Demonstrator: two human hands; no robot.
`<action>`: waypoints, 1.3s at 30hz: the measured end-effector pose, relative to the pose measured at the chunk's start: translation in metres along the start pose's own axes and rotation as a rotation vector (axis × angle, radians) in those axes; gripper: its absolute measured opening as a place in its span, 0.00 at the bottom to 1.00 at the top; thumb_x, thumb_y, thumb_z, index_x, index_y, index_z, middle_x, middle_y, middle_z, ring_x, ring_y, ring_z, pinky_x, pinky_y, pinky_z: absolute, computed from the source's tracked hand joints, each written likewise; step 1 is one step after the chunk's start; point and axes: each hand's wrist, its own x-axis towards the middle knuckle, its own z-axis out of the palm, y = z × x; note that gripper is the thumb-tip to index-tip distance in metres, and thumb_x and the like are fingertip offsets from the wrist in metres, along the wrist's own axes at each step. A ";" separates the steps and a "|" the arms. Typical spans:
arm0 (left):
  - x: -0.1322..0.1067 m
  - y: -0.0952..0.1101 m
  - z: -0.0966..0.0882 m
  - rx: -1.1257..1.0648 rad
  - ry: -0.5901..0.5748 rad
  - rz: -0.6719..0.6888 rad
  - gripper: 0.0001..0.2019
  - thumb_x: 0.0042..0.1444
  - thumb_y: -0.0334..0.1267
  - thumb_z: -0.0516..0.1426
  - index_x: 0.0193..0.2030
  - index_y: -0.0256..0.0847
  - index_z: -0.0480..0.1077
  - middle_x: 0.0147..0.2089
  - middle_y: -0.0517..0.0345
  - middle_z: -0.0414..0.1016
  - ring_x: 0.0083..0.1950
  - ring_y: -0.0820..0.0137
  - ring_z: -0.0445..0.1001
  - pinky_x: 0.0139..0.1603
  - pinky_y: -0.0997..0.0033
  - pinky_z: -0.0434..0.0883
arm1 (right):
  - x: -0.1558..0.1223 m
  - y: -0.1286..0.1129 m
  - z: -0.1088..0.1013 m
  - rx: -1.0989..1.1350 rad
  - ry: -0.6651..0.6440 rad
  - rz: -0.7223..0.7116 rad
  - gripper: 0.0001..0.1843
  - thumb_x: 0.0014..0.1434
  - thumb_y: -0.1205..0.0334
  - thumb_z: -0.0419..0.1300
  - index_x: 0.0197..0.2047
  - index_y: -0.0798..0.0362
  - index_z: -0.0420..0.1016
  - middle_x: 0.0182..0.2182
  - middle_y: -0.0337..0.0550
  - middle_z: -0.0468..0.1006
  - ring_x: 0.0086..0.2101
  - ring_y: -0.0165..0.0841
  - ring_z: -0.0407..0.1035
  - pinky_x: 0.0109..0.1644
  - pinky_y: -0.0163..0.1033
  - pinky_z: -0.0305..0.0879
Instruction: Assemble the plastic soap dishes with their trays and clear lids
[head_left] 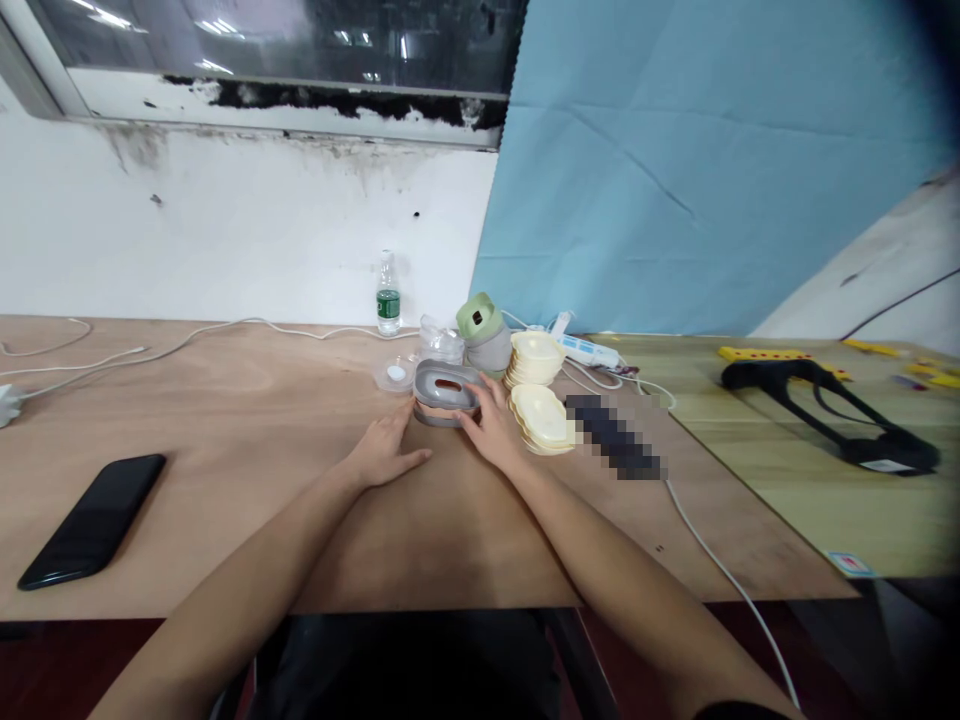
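A grey oval plastic box (439, 412) with an oblong slot in its top stands on the table in front of me. A brownish band shows between its upper and lower grey parts. My right hand (491, 425) grips its right end, thumb at the front and fingers over the top edge. Lying at the box's left front corner, my left hand (384, 450) has its thumb stretched out; its fingertips are close to the box, and I cannot tell whether they touch. Just right of my right hand are stacked cream scalloped trays (541, 418).
Behind the box stand clear plastic pieces (441, 340), a stack of green and grey parts (481, 318), more cream trays (536, 350) and a water bottle (388, 300). A power strip (589, 350) trails cables. A black phone (94, 520) lies left; a black frame (832, 415) lies right.
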 end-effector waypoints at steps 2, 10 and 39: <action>0.000 0.000 0.000 0.002 -0.001 -0.015 0.46 0.55 0.55 0.56 0.72 0.39 0.36 0.69 0.41 0.54 0.66 0.50 0.59 0.62 0.47 0.59 | 0.000 0.001 0.001 0.006 -0.005 0.002 0.26 0.60 0.55 0.56 0.60 0.49 0.61 0.63 0.51 0.53 0.62 0.44 0.52 0.63 0.54 0.55; -0.001 -0.006 0.005 0.067 -0.008 -0.012 0.46 0.56 0.58 0.53 0.71 0.37 0.35 0.69 0.39 0.53 0.66 0.52 0.58 0.63 0.49 0.58 | 0.000 0.005 0.002 0.007 -0.007 -0.015 0.26 0.60 0.56 0.56 0.60 0.49 0.61 0.64 0.53 0.53 0.63 0.45 0.52 0.64 0.55 0.54; 0.002 -0.004 0.012 0.247 -0.106 -0.096 0.46 0.55 0.66 0.47 0.71 0.39 0.39 0.72 0.41 0.44 0.72 0.50 0.44 0.66 0.46 0.49 | 0.006 0.005 0.005 -0.002 -0.015 0.023 0.23 0.60 0.56 0.56 0.58 0.49 0.65 0.65 0.51 0.53 0.60 0.45 0.58 0.61 0.54 0.59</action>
